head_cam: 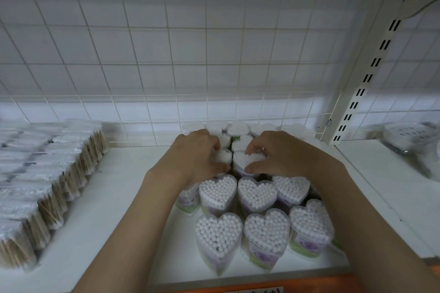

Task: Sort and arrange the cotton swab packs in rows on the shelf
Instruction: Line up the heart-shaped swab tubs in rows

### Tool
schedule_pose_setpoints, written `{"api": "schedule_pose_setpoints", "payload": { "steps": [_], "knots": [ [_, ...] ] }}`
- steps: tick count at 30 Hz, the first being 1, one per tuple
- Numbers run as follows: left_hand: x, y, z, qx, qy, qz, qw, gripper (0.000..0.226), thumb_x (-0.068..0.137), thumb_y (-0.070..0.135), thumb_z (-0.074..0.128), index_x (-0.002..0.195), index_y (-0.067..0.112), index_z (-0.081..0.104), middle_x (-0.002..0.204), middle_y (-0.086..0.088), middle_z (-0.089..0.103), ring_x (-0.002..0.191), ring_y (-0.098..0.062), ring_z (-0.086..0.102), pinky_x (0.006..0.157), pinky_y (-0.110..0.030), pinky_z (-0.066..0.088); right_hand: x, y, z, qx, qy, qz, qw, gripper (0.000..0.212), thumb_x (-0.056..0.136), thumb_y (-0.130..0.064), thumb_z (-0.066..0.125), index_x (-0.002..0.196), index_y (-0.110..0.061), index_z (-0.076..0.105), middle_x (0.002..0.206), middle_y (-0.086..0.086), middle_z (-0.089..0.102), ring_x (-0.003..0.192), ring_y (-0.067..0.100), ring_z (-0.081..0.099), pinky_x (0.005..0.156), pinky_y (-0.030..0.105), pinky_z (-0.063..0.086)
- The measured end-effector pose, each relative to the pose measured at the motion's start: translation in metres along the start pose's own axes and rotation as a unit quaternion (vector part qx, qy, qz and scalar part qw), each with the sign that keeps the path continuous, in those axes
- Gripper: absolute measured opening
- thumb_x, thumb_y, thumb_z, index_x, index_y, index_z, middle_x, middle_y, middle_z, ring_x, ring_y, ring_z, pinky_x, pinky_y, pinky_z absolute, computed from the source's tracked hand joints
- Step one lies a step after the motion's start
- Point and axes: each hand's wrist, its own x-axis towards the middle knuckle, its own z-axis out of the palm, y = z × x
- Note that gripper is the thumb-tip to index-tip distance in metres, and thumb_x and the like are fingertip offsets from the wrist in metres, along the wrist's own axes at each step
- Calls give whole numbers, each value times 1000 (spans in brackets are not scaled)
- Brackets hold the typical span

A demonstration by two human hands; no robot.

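At the far left of the white shelf [114, 197], bagged swabs [40, 173] with wooden sticks stand packed in slanting rows, well apart from the rest. Right of the middle, heart packs [217, 233] of white-tipped swabs stand upright in rows, touching one another, running from the shelf's front edge back to the wire grid [166, 54]. The left hand [197, 157] reaches over the third row back, its fingers curled down around a pack [222, 157] that it mostly hides. Just beside it, the right hand [276, 157] grips the next pack [247, 159] in that row, thumb at its near side and fingers hooked over its far edge. Right of the hands stands a slotted upright [371, 71]. Beyond it, on the next shelf section, lies a blurred clear-wrapped item [414, 140].
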Motion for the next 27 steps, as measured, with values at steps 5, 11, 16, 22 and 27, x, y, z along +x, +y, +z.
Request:
{"api": "schedule_pose_setpoints", "payload": {
  "steps": [5, 11, 16, 22, 27],
  "knots": [
    [0, 2, 0, 2, -14, -7, 1000, 53, 75, 63, 58, 114, 26, 55, 97, 7, 41, 95, -15, 46, 79, -29, 26, -1, -1, 0, -6, -2, -11, 1000, 44, 77, -38, 70, 117, -22, 59, 83, -22, 36, 85, 2, 41, 64, 12, 30],
    [0, 2, -5, -11, -39, -2, 999, 47, 77, 59, 58, 113, 29, 56, 94, 10, 40, 88, -10, 37, 81, -29, 24, -3, -4, -6, -10, -35, -7, 999, 45, 76, -37, 71, 116, -22, 59, 98, -10, 47, 99, 12, 51, 85, 29, 45],
    [2, 2, -12, -12, -63, 4, 998, 38, 80, 51, 58, 109, 26, 60, 97, 8, 49, 93, -13, 47, 82, -30, 30, -3, -4, -11, -3, -59, -4, 998, 44, 77, -39, 71, 116, -23, 59, 101, -11, 49, 99, 9, 50, 87, 27, 45],
    [11, 0, -18, -52, -90, -5, 995, 34, 80, 54, 58, 103, 29, 62, 93, 13, 51, 91, -11, 50, 84, -28, 38, 10, 5, -15, -24, -16, -22, 999, 32, 86, -38, 60, 113, -21, 61, 94, -13, 50, 83, 1, 47, 63, 9, 31],
    [30, -9, -31, -90, -79, -3, 993, 14, 83, 43, 61, 88, 29, 59, 91, 12, 55, 91, -10, 55, 81, -24, 45, 30, 9, -23, -52, 8, -32, 998, 28, 90, -24, 56, 117, -18, 60, 106, -4, 57, 88, 6, 48, 69, 15, 35]
  ]
}}
